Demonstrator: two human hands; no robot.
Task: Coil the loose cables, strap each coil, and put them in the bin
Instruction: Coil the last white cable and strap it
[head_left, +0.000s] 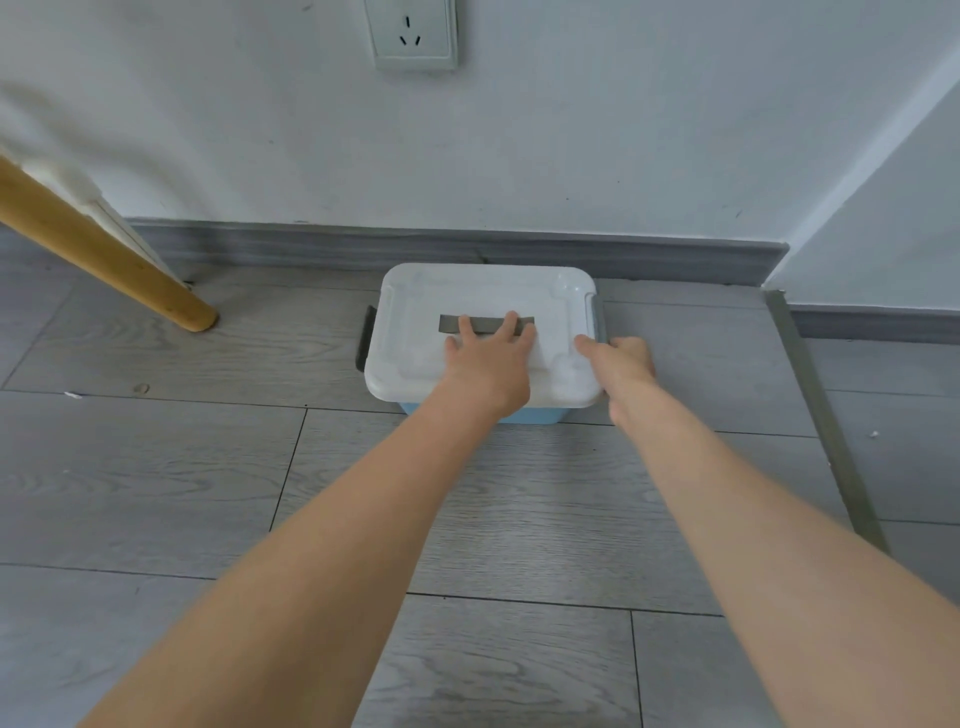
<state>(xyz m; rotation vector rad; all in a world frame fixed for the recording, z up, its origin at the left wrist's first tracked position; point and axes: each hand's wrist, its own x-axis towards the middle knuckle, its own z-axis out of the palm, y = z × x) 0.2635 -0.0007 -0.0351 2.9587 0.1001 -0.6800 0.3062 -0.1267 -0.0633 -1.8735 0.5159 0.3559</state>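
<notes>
Grey floor carries the bin (535, 415) against the wall. Left hand (488, 358) presses flat, fingers straight, on the lid (415, 322); right hand (626, 356) grips the right-side latch (598, 312). Hold the lid steady while working the latch.

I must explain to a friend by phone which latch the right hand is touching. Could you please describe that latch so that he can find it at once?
Start at the grey baseboard below the wall socket; the white-lidded bin with a blue body stands on the floor before it. The latch is the grey clip on the lid's right edge, by the right hand. Unlike the darker left latch, which sticks outward, it lies against the bin.
</notes>
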